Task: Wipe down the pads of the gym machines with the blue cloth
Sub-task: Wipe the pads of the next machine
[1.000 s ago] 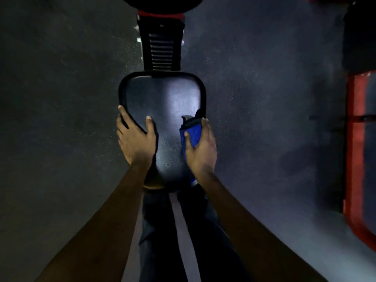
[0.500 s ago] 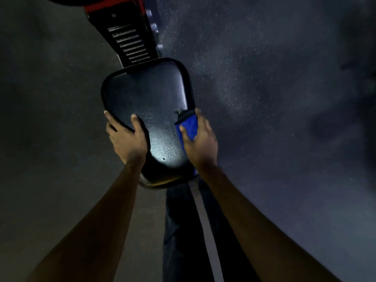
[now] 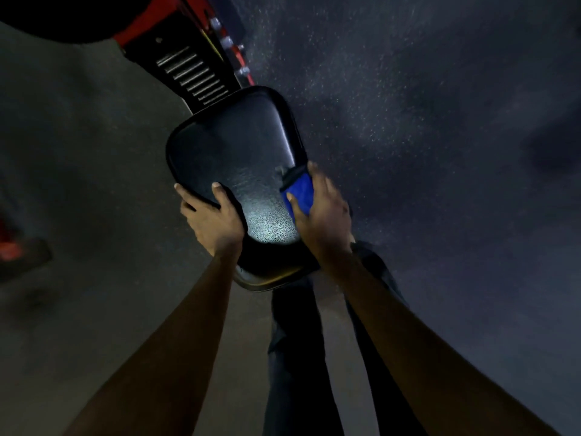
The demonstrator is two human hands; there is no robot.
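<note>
A black padded seat (image 3: 232,146) of a gym machine fills the middle of the view, glossy under a patch of light. My left hand (image 3: 213,218) grips its left edge, thumb on top and fingers curled round the rim. My right hand (image 3: 320,212) presses the folded blue cloth (image 3: 300,191) against the seat's right edge, fingers and thumb wrapped over the cloth. The near end of the seat is partly hidden by both wrists.
The machine's red and black frame (image 3: 195,70) with a slotted adjustment rail runs up to the upper left. Dark speckled rubber floor (image 3: 440,121) surrounds the seat. A red machine part (image 3: 12,247) shows at the left edge. My dark trouser legs (image 3: 298,357) stand below the seat.
The view has swung and tilted, so the seat now lies slanted toward the upper left. Both hands keep their places on the seat's edges, the right one still holding the cloth.
</note>
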